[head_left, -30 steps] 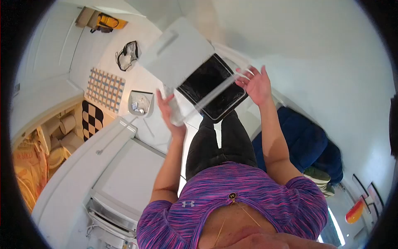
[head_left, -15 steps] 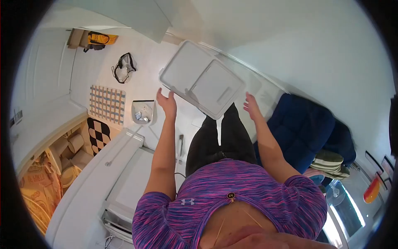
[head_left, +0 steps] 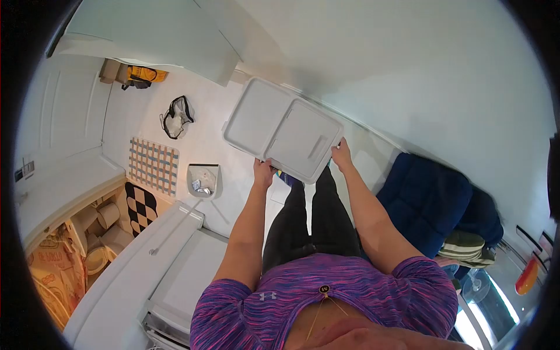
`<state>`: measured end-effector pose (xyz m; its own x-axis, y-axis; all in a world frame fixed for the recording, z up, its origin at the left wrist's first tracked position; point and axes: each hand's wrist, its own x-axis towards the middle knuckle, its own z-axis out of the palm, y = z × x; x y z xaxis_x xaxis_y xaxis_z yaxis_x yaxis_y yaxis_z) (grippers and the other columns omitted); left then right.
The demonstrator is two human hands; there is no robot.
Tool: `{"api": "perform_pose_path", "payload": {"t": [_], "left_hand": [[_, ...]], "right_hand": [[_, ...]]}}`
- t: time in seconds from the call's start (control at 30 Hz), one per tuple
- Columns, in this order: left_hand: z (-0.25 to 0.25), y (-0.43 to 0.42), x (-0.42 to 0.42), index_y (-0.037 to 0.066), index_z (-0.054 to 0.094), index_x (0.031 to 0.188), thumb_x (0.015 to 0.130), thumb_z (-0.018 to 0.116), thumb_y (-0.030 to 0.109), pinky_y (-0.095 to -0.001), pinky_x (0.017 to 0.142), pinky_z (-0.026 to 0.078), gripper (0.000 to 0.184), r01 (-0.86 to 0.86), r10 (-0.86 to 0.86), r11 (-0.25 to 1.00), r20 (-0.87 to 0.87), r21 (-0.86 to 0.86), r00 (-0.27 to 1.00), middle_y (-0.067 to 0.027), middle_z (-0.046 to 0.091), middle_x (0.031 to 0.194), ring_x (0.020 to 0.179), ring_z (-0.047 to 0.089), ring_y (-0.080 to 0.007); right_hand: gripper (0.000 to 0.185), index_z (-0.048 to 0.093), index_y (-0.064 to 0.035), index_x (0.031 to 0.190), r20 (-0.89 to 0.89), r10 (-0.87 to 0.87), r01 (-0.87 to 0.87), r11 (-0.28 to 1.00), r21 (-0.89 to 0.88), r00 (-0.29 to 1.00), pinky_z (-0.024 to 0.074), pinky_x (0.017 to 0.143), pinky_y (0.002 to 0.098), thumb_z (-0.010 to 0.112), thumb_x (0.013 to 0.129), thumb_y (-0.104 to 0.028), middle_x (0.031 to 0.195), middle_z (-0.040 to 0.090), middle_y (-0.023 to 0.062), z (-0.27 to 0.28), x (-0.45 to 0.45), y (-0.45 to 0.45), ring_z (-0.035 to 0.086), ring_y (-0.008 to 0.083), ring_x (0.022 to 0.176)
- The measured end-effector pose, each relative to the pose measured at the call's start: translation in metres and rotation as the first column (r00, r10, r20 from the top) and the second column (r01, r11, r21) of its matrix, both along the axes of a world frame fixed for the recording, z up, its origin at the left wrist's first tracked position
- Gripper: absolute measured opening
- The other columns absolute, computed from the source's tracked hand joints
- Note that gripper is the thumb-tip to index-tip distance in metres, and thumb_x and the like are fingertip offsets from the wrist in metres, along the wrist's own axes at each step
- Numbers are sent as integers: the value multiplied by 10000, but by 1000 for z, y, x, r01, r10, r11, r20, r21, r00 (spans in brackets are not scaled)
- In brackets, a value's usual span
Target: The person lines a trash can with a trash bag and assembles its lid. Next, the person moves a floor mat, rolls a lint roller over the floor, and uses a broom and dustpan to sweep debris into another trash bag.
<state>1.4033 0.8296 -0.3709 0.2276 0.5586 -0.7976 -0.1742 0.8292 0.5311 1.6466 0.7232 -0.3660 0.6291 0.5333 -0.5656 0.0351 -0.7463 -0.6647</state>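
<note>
A light grey bin with a two-panel lid stands in front of my legs, its lid down flat. My left hand grips the bin's near left edge, fingers curled at the rim. At the right corner of the bin, my right hand is closed on the edge beside the panel with the slot-shaped recess. The inside of the bin is hidden under the lid.
Left of the bin, a dustpan holds crumpled scraps. Beyond it lie a black-rimmed bag, a checked mat and a yellow bag. A blue cushioned seat is at the right, a white cabinet at the lower left.
The bin was open, showing a black liner; its lid is now down. My hands, apart and open before, have closed on the bin's edges.
</note>
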Motion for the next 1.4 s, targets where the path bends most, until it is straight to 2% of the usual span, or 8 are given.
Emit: {"api": "perform_pose_path", "payload": {"t": [0.57,0.63,0.7,0.87,1.0,1.13,1.27,1.4], "left_hand": [[-40,147,31,15,364,1123,756,436,-8,-483,687,499,375,98,-66,976,-163,195,984,-173,503,978,828,558,-325],[-26,151,38,-1,370,1126,743,477,22,-492,679,491,399,-8,22,995,-134,102,991,-176,502,991,838,553,-338],[15,151,56,33,93,1331,799,525,211,-524,935,293,708,-123,111,992,-458,4,882,-262,203,1324,1208,254,-391],[39,100,35,5,-18,1329,822,497,253,-409,1030,153,764,-71,278,944,-656,324,702,-255,40,1371,1283,77,-340],[43,-4,-11,-67,116,1301,801,495,228,-391,1030,157,693,420,168,800,-832,428,528,-286,148,1337,1263,119,-377],[12,-143,-93,-60,251,1264,768,517,273,-394,997,244,654,485,-155,869,-879,96,451,-278,326,1260,1199,282,-391],[-12,-287,-176,-57,439,1146,735,519,276,-368,932,334,535,292,-267,951,-741,-99,616,-260,451,1163,1113,419,-350],[-53,-404,-253,29,401,1194,747,506,187,-283,414,352,486,111,-116,992,-737,-55,666,-110,539,843,573,489,-161]], "right_hand": [[507,308,-86,1237,56,355,-357,934,16,933,473,599,325,545,796,-163,953,572,147,-28,74,157,578,212,774],[559,288,-58,1274,-27,483,-482,875,56,875,384,871,372,539,798,-209,1144,483,204,-11,78,157,472,344,1051],[553,299,-54,1264,-36,429,-426,902,66,903,415,817,366,543,798,-222,1124,494,204,-42,82,140,510,327,993],[557,305,-15,1256,-427,272,-317,948,-37,863,466,574,271,514,824,-297,966,550,135,-2,121,52,569,174,744],[371,508,-5,1077,157,849,-766,525,-372,505,466,692,364,496,797,-249,977,553,213,-40,187,-76,557,287,876],[301,548,14,786,69,987,-796,156,-585,143,464,653,390,472,770,-277,880,564,227,-68,248,-164,573,286,818],[214,547,7,823,-53,540,-504,740,-446,840,451,419,323,470,776,-187,658,543,121,35,188,-143,564,220,528],[271,526,2,948,-13,554,-527,785,-324,832,458,443,312,474,799,-218,716,550,94,74,106,-122,570,187,573]]}}
